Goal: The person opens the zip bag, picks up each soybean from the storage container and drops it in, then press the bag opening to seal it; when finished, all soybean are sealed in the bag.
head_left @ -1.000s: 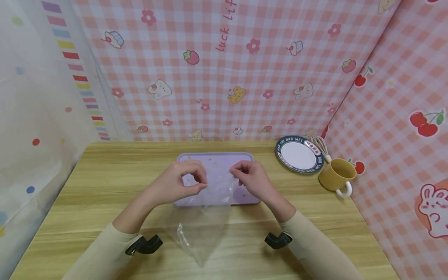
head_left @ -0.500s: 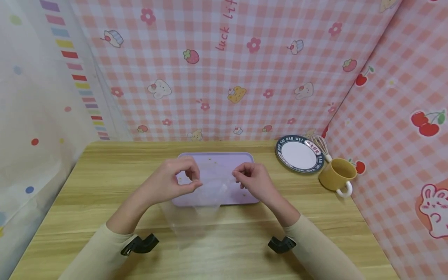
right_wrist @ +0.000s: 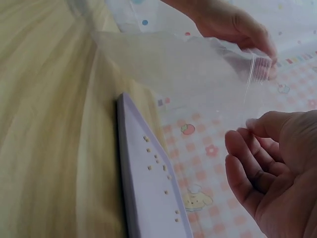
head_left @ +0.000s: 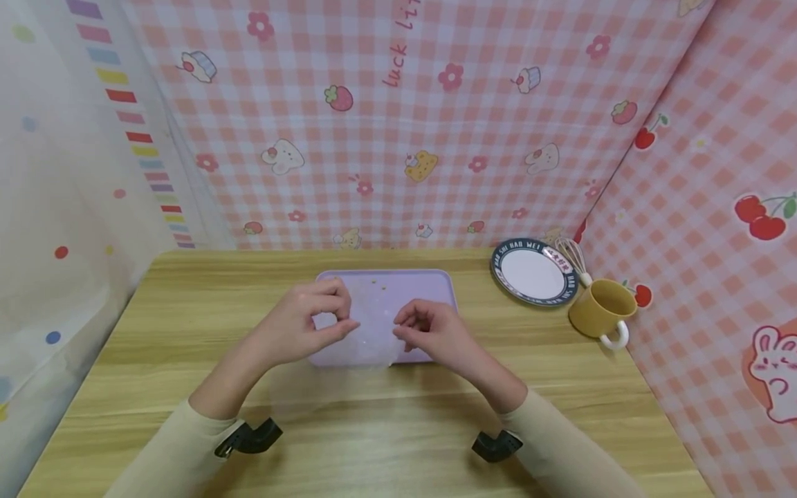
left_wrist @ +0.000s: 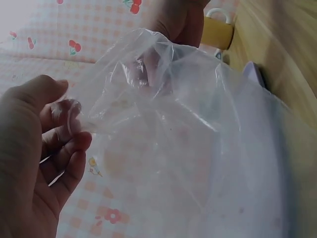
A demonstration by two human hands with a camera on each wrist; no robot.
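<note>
A clear zip-lock bag [left_wrist: 163, 119] spans the space between both hands; the head view shows it only faintly, over the lilac tray [head_left: 436, 287]. Fine parallel lines run along one edge of the bag in the right wrist view. My left hand [head_left: 295, 321] pinches that edge with thumb and fingers. On the other side, my right hand [head_left: 438, 332] has thumb and index finger together at the bag's rim, the others loosely curled. Small yellowish bits [right_wrist: 149, 150] lie scattered on the tray below. I see nothing inside the bag.
A plate [head_left: 532, 273] with a dark lettered rim stands at the back right. Beside it are a whisk [head_left: 573, 257] and a yellow mug [head_left: 598, 311] with a white handle. Patterned cloth walls [head_left: 398, 138] border the wooden table [head_left: 205, 297] at the back and both sides.
My right hand has moved left and slightly down, closer to the left hand. The left hand has shifted a little left. The bag's pointed lower corner no longer hangs distinctly toward the front.
</note>
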